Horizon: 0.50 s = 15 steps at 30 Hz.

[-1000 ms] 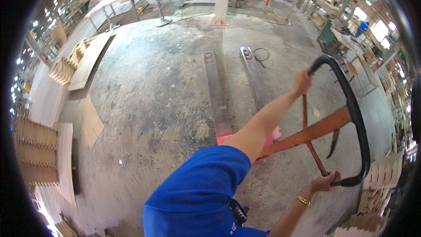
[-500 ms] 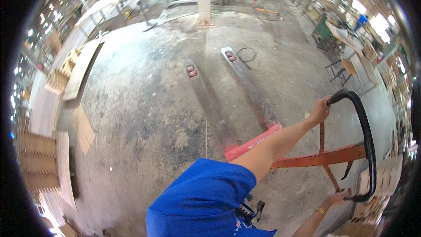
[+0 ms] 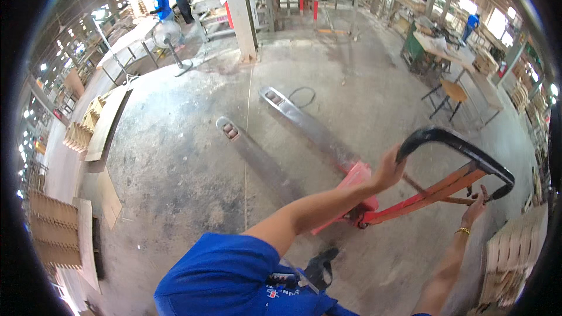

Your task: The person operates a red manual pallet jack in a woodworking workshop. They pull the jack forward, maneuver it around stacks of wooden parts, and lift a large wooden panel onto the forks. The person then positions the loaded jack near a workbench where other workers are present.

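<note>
Gripping one end of the black loop handle (image 3: 468, 150): left hand (image 3: 388, 169), fingers closed round it. Right hand (image 3: 476, 206), gold bracelet (image 3: 463, 231) at wrist, by the loop's other end and the orange brace (image 3: 456, 201); cannot tell whether closed on either. Red pallet jack (image 3: 358, 182) ahead on concrete floor (image 3: 175, 169), grey forks (image 3: 316, 131) pointing away leftward. Black cable (image 3: 314, 95) just beside right fork's tip; wooden stool (image 3: 453, 90) farther right.

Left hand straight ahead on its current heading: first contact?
The black, curved tubular handle, which the left hand appears to be gripping at its near end. Beyond that, depth is unclear.
</note>
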Available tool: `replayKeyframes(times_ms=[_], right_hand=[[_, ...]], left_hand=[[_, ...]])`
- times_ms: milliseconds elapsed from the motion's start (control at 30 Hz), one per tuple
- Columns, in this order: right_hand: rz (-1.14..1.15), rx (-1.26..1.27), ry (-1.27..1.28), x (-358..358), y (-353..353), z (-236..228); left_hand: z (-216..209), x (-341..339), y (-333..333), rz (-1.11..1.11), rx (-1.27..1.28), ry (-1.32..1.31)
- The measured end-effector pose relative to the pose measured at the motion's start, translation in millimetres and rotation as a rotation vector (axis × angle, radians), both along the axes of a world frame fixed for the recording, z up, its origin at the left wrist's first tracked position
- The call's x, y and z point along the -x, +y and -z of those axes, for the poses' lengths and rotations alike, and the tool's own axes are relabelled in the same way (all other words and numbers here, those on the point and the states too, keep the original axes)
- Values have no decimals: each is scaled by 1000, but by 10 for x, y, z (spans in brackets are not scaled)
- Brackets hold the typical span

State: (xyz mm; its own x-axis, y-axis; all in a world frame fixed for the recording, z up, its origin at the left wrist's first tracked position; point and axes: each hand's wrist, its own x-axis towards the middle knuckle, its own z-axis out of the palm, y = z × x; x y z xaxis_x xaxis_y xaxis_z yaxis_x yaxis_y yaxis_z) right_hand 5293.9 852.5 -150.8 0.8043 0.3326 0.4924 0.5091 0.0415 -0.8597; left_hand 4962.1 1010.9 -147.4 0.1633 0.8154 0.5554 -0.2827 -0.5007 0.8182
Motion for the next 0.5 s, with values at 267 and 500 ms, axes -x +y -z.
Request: replayKeyframes(times_ms=[267, 500], right_hand=[[-175, 166, -5, -1508, 2139, 246], [-544, 317, 252, -1679, 3773, 428]], left_hand=[[144, -811, 31, -110, -279, 23], [198, -1137, 569, -186, -384, -106]])
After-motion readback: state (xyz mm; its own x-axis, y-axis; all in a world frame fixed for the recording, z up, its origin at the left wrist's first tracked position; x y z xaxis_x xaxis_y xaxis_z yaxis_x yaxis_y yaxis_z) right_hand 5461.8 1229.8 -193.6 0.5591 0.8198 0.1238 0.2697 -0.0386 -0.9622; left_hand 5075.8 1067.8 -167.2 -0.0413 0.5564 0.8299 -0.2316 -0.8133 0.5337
